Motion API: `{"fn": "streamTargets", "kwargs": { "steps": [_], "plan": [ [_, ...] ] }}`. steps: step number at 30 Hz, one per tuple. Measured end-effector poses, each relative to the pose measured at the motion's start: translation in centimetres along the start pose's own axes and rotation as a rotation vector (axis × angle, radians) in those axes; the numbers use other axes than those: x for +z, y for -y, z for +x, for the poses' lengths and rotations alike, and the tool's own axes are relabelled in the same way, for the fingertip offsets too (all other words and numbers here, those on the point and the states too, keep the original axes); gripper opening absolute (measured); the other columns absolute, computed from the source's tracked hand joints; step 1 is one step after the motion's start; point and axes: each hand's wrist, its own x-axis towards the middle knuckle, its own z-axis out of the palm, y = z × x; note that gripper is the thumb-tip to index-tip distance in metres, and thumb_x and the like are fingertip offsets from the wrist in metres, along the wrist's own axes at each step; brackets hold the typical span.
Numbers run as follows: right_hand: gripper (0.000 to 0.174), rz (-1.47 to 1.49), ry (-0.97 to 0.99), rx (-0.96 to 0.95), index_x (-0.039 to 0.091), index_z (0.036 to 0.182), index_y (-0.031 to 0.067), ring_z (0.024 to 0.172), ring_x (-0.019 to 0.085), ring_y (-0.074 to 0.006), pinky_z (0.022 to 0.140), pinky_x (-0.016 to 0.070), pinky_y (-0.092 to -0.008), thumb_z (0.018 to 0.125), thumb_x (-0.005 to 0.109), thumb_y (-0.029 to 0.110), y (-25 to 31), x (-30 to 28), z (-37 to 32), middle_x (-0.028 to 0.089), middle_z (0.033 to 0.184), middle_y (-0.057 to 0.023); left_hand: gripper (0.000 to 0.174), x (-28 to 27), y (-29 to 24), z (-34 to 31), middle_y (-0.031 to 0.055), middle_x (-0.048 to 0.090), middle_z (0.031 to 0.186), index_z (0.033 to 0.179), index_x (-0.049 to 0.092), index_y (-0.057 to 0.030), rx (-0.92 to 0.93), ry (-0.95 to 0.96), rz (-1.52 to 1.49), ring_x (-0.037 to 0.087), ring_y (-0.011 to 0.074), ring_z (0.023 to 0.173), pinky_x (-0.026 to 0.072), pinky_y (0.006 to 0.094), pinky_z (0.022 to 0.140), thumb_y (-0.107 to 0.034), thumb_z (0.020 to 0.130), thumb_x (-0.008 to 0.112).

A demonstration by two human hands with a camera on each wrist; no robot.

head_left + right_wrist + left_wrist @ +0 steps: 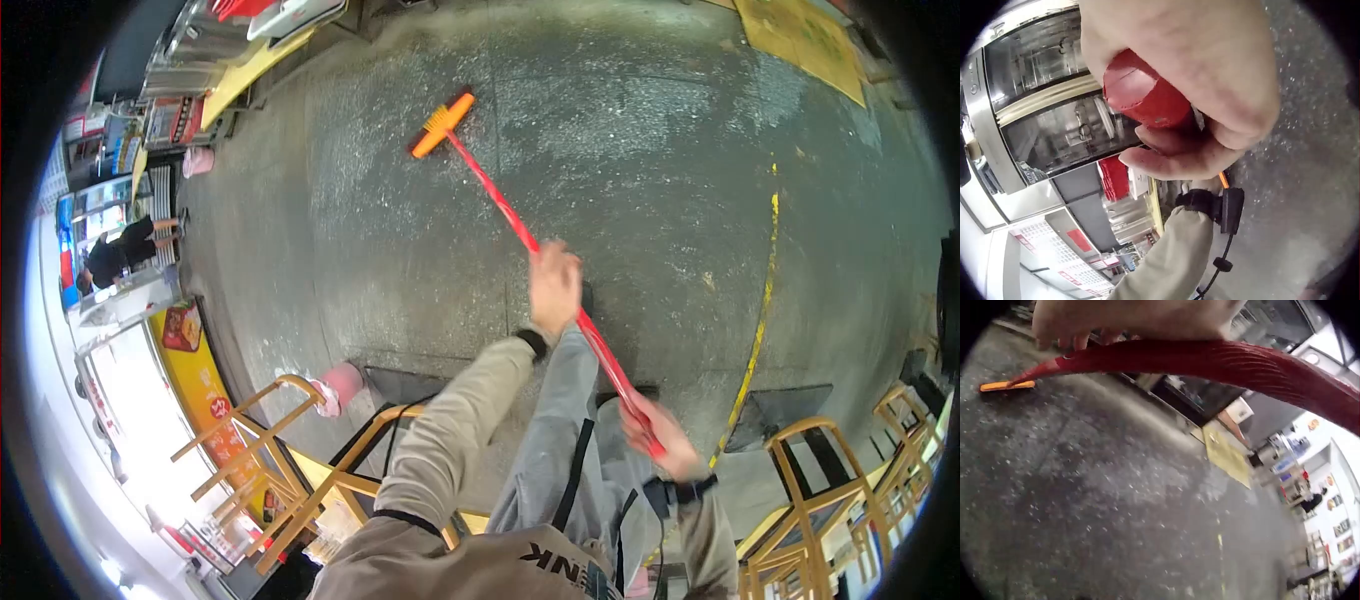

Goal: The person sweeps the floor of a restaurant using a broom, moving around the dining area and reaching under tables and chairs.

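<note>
A push broom with a long red handle (pixel 495 195) reaches out ahead of me, its orange head (pixel 443 125) down at the grey floor. My left hand (pixel 555 288) grips the handle about midway along. Further back, near the handle's end, my right hand (pixel 662 440) holds it with curled fingers. In the right wrist view the red end cap (pixel 1132 87) pokes out between thumb and fingers. The left wrist view shows the handle running under the left hand (pixel 1141 319) toward the orange head (pixel 1007 385) at the far left.
Pale specks litter the dark floor (pixel 640 130). A yellow line (pixel 765 300) runs along the right. Wooden chairs (pixel 820 480) stand at lower right, others (pixel 250 450) at lower left by a pink bucket (pixel 342 385). At the far left a person (pixel 130 248) stands near a counter.
</note>
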Motion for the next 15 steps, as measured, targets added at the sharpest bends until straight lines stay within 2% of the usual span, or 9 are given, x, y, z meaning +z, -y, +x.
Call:
{"fn": "streamTargets", "kwargs": {
  "steps": [1,3,5,7,9,11,12,13,15],
  "plan": [
    [0.029,-0.002,-0.061,0.01,0.048,0.085,0.0109,0.048,0.034,-0.0055,0.047,0.0311,-0.0223,0.096,0.046,0.038,-1.7,-2.1,-2.8,0.037,0.058,0.0061,0.021,1.3,-3.0,-2.3,0.0155,0.057,0.106,0.094,0.058,-0.0003,-0.024,0.087,-0.072,0.05,0.033,0.106,0.0326,0.0439,0.099,-0.014,0.089,0.044],
    [0.029,0.067,-0.133,0.025,0.048,0.086,0.0106,0.047,0.035,-0.0058,0.045,0.0308,-0.0231,0.096,0.045,0.038,-6.4,-6.3,-8.2,0.038,0.058,0.005,0.019,3.3,-7.1,-7.0,0.0142,0.058,0.1,0.089,0.057,-0.0021,0.324,0.316,0.074,0.051,0.0314,0.1,0.0349,0.0439,0.094,-0.016,0.088,0.044],
    [0.029,0.157,-0.165,-0.023,0.048,0.087,0.0103,0.046,0.036,-0.0071,0.044,0.0316,-0.0242,0.096,0.045,0.038,-11.9,-10.2,-13.5,0.039,0.057,0.004,0.019,5.3,-12.5,-13.0,0.0135,0.057,0.094,0.085,0.057,-0.0022,0.266,0.462,-0.025,0.051,0.0315,0.093,0.0369,0.043,0.087,-0.017,0.087,0.045],
    [0.028,0.218,-0.167,-0.024,0.047,0.088,0.0108,0.045,0.034,-0.0081,0.044,0.032,-0.0235,0.096,0.044,0.038,-18.4,-14.8,-18.5,0.037,0.056,0.004,0.021,7.3,-17.0,-19.2,0.0131,0.055,0.086,0.079,0.055,-0.0026,0.327,0.586,-0.048,0.051,0.031,0.084,0.0371,0.0424,0.081,-0.019,0.089,0.047],
    [0.033,0.398,-0.178,-0.029,0.054,0.086,0.0082,0.045,0.042,-0.0097,0.044,0.0354,-0.0249,0.095,0.045,0.039,-25.6,-18.6,-23.3,0.044,0.053,0.0033,0.026,10.0,-20.2,-26.3,0.0124,0.054,0.078,0.076,0.054,-0.0026,0.405,0.699,-0.047,0.051,0.0291,0.077,0.0366,0.0427,0.078,-0.024,0.09,0.048],
    [0.035,0.443,-0.189,-0.003,0.056,0.096,0.0067,0.05,0.052,-0.0168,0.047,0.0439,-0.0293,0.095,0.045,0.04,-31.5,-20.4,-29.5,0.057,0.065,-0.0028,0.031,11.4,-22.6,-33.9,0.0125,0.054,0.072,0.073,0.056,-0.0046,0.525,0.895,-0.121,0.052,0.0295,0.072,0.0357,0.0405,0.08,-0.032,0.088,0.051],
    [0.035,0.458,-0.191,-0.026,0.056,0.096,0.0067,0.05,0.052,-0.0168,0.047,0.0439,-0.0293,0.095,0.045,0.04,-34.3,-20.7,-31.7,0.057,0.065,-0.0028,0.034,11.9,-23.7,-37.2,0.013,0.052,0.066,0.069,0.055,-0.0038,0.557,1.049,-0.175,0.052,0.0306,0.068,0.0372,0.0412,0.077,-0.032,0.088,0.052],
    [0.034,0.345,-0.351,-0.003,0.056,0.092,0.0084,0.049,0.048,-0.015,0.044,0.0397,-0.0277,0.094,0.045,0.041,-36.9,-20.2,-33.4,0.053,0.062,-0.0006,0.038,12.4,-24.6,-40.4,0.0136,0.051,0.06,0.065,0.054,-0.0029,0.589,1.204,-0.227,0.051,0.0318,0.064,0.0387,0.0418,0.073,-0.033,0.088,0.052],
    [0.033,0.13,-0.679,0.059,0.055,0.084,0.0119,0.045,0.04,-0.0114,0.039,0.0312,-0.0246,0.094,0.046,0.042,-42.9,-19.7,-35.8,0.046,0.057,0.0038,0.039,14.3,-24.7,-47.7,0.016,0.054,0.058,0.061,0.057,-0.0025,0.633,1.343,-0.293,0.056,0.034,0.061,0.0434,0.042,0.065,-0.032,0.086,0.053]
  ]
}}
